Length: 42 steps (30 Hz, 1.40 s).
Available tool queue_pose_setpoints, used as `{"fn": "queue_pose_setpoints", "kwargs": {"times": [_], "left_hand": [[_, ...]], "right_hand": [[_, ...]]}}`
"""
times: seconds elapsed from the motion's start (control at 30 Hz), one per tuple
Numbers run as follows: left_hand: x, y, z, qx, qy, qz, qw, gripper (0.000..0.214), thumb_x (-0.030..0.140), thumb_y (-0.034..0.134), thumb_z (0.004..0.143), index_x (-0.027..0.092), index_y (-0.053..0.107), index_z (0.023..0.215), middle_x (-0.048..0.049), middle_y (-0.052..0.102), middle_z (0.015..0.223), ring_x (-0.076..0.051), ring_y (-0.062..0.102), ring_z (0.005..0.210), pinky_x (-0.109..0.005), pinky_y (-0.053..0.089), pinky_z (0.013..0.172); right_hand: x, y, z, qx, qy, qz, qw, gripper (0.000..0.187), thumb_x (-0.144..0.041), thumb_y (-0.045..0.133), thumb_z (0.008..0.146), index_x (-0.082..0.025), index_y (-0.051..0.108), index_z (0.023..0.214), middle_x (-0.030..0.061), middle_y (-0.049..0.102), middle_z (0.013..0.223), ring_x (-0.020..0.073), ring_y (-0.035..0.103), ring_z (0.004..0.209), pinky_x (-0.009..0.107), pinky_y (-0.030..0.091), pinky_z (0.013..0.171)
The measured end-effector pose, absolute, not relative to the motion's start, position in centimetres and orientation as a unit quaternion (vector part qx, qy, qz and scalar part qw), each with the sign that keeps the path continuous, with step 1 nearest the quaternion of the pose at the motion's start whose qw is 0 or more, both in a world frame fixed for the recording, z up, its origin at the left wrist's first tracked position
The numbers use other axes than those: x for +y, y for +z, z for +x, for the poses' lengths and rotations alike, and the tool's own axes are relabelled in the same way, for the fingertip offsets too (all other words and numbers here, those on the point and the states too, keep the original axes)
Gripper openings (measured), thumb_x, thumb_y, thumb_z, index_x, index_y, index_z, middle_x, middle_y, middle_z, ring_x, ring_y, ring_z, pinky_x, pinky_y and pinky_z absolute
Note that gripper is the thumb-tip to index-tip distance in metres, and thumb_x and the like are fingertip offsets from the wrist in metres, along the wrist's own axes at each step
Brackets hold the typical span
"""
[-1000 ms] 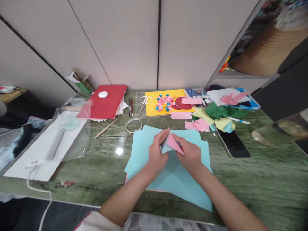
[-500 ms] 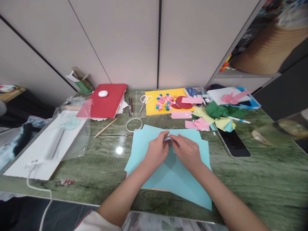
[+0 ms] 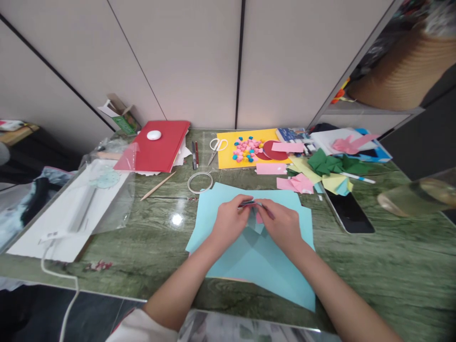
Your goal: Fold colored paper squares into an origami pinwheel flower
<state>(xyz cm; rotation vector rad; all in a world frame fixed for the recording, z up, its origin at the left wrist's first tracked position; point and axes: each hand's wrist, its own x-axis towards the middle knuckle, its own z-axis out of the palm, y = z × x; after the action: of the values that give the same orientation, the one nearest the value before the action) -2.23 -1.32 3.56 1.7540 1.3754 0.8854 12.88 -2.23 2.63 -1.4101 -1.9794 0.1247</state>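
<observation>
Both hands meet over a stack of light-blue paper sheets on the table. My left hand pinches the left edge of a small folded paper between thumb and fingers. On the right edge of that paper, my right hand is closed in a similar pinch. The folded piece looks light blue with a pink part showing in its middle; the fingers cover most of its edges. Just beyond the hands lie a roll of clear tape and a folded pink paper.
White-handled scissors lie beside yellow paper bearing several colourful small balls. Green folded papers and a phone are at right. A red folder, a wooden stick and a white hot-glue-like corded device are at left.
The small paper between my fingers has opened out somewhat, and pink now shows in it. Both hands stay almost in place. The view has shifted slightly.
</observation>
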Motion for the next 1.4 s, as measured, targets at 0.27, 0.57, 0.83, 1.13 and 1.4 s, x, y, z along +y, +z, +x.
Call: {"fn": "queue_pose_setpoints", "kwargs": {"times": [0.27, 0.57, 0.83, 1.13, 1.4], "left_hand": [[-0.91, 3.87, -2.75, 0.559, 0.25, 0.726, 0.314, 0.02, 0.018, 0.045, 0.081, 0.022, 0.064, 0.083, 0.0012, 0.067, 0.072, -0.014, 0.06, 0.067, -0.023, 0.04, 0.063], [-0.67, 4.28, -3.03, 0.558, 0.249, 0.708, 0.354, 0.016, 0.02, 0.047, 0.076, 0.02, 0.063, 0.074, 0.0022, 0.064, 0.069, -0.013, 0.054, 0.064, -0.022, 0.036, 0.057], [-0.67, 3.82, -3.17, 0.551, 0.235, 0.721, 0.348, 0.022, 0.015, 0.043, 0.076, 0.022, 0.064, 0.075, 0.0014, 0.068, 0.074, -0.014, 0.059, 0.069, -0.023, 0.039, 0.063], [-0.89, 3.79, -3.14, 0.564, 0.225, 0.734, 0.304, 0.025, 0.013, 0.044, 0.077, 0.024, 0.066, 0.081, 0.0016, 0.071, 0.077, -0.016, 0.062, 0.07, -0.024, 0.041, 0.064], [-1.01, 3.61, -2.72, 0.575, 0.241, 0.713, 0.319, 0.027, 0.011, 0.046, 0.075, 0.025, 0.065, 0.089, 0.0015, 0.071, 0.078, -0.017, 0.064, 0.073, -0.026, 0.045, 0.069]], "right_hand": [[-2.0, 3.21, 12.86, -0.742, 0.133, -0.583, 0.305, 0.017, -0.034, 0.053, 0.084, -0.024, 0.067, 0.083, -0.0045, 0.069, 0.069, 0.011, 0.063, 0.057, 0.021, 0.04, 0.054], [-1.77, 3.42, 13.06, -0.729, 0.198, -0.576, 0.314, 0.02, -0.037, 0.053, 0.083, -0.025, 0.069, 0.081, -0.004, 0.067, 0.065, 0.0132, 0.062, 0.06, 0.022, 0.04, 0.054], [-1.96, 2.93, 12.86, -0.769, 0.171, -0.56, 0.256, 0.017, -0.024, 0.047, 0.086, -0.023, 0.064, 0.082, -0.0022, 0.069, 0.071, 0.0136, 0.063, 0.06, 0.023, 0.039, 0.055], [-1.91, 2.62, 12.84, -0.776, 0.17, -0.549, 0.26, 0.012, -0.021, 0.049, 0.083, -0.023, 0.061, 0.081, -0.002, 0.069, 0.075, 0.014, 0.064, 0.067, 0.023, 0.041, 0.058], [-1.76, 2.54, 12.95, -0.773, 0.171, -0.547, 0.273, 0.014, -0.014, 0.048, 0.079, -0.023, 0.059, 0.08, -0.0016, 0.067, 0.075, 0.0148, 0.062, 0.07, 0.024, 0.043, 0.061]]}}
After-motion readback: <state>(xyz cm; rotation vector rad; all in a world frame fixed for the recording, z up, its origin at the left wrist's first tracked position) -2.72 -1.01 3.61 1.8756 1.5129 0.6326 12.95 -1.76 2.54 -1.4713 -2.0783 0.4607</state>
